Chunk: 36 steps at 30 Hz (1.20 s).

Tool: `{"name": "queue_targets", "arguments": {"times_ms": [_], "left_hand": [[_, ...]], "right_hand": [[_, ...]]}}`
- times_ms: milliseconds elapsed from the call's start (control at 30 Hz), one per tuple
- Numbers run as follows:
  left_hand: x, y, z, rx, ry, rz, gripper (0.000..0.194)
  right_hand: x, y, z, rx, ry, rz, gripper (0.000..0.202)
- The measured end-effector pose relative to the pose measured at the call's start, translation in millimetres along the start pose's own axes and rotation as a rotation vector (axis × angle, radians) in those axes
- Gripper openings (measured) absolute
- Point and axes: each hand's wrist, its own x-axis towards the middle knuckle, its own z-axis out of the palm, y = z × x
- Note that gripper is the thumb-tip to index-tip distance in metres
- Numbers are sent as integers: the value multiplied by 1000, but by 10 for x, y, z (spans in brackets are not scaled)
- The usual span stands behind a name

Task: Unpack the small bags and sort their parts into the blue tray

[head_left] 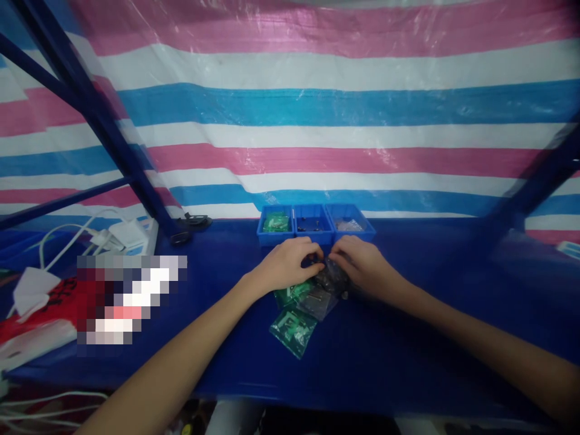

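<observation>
Both of my hands meet over a small heap of packets at the middle of the blue table. My left hand, thumb and fingers curled together, and my right hand, fingers bent in a pinch, are closed at the top edge of a dark clear bag. Under it lies a clear packet with thin pieces inside. A green packet shows below my left hand, and another green packet lies flat nearer the front edge.
Behind my hands stand three blue bins: the left bin holds green packets, the middle bin small dark parts, the right bin clear packets. White cables, a power strip and a red bag lie at the left.
</observation>
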Motion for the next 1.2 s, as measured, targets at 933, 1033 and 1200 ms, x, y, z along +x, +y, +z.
{"name": "queue_targets", "arguments": {"times_ms": [933, 1033, 1200], "left_hand": [[-20, 156, 86, 98, 334, 10, 13], [-19, 173, 107, 79, 317, 32, 14], [-13, 241, 117, 84, 281, 16, 30]], "right_hand": [[-37, -192, -8, 362, 87, 169, 19], [-30, -160, 7, 358, 100, 189, 17], [-10, -87, -10, 445, 150, 241, 21]]}}
